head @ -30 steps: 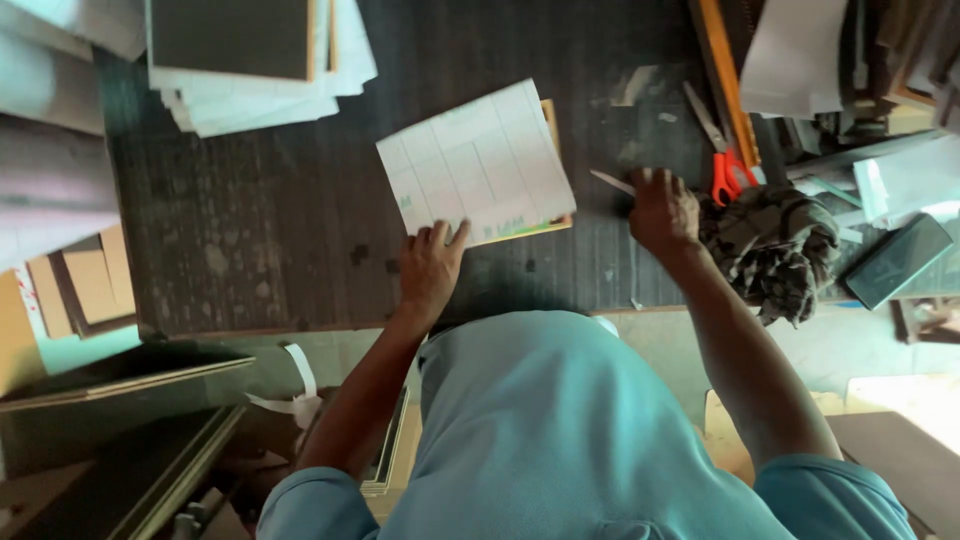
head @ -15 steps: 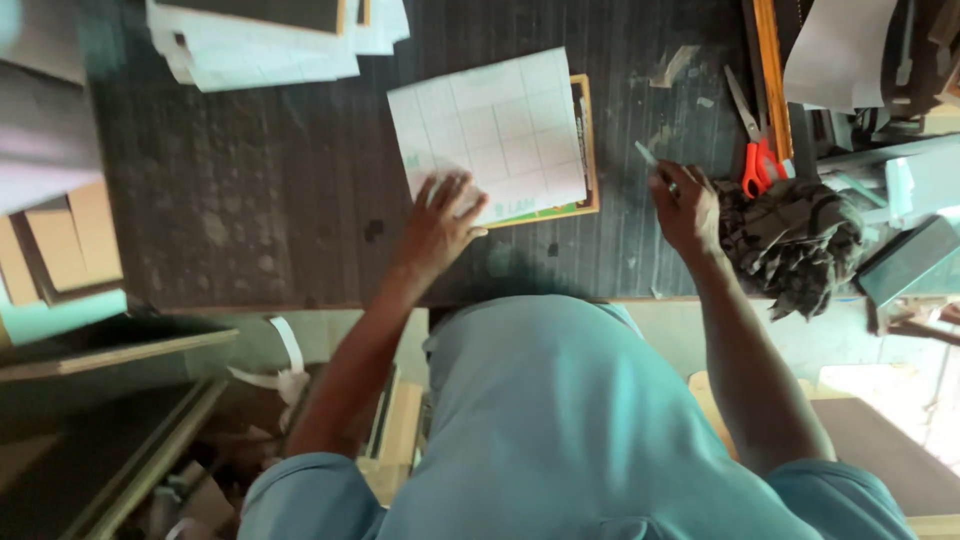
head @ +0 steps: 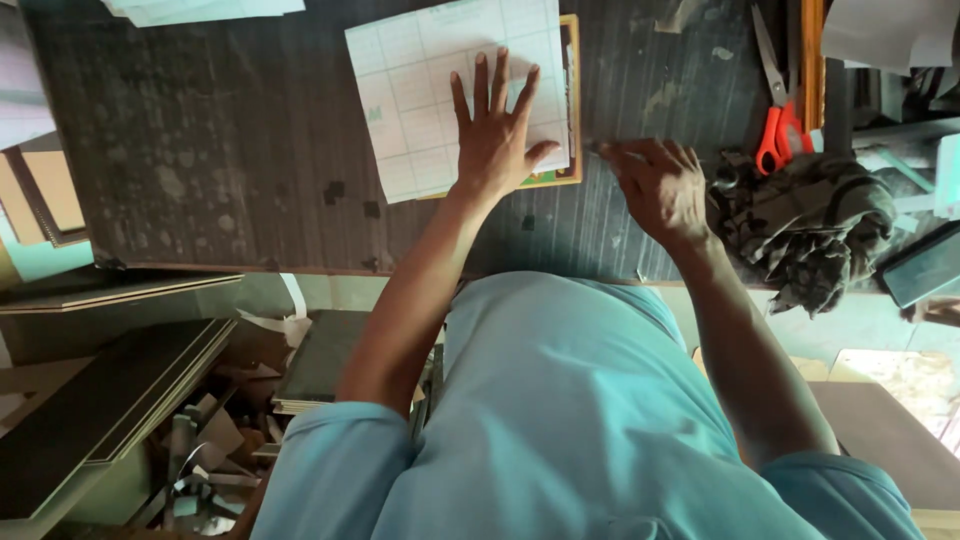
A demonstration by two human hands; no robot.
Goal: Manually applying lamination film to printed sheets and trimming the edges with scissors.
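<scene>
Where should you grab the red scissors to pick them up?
Probably by the red handle loops. The scissors lie flat on the dark table, blades pointing away from the person and loops towards them, right above the crumpled cloth. The right hand is nearest, so it could come in from the near side, keeping fingers away from the blades.

White paper sheet (head: 430,90): pale green grid. Metal scissors (head: 780,110): orange-red handles. Crumpled cloth (head: 810,220): olive-drab. Wooden tabletop (head: 220,150): dark, streaked.
</scene>
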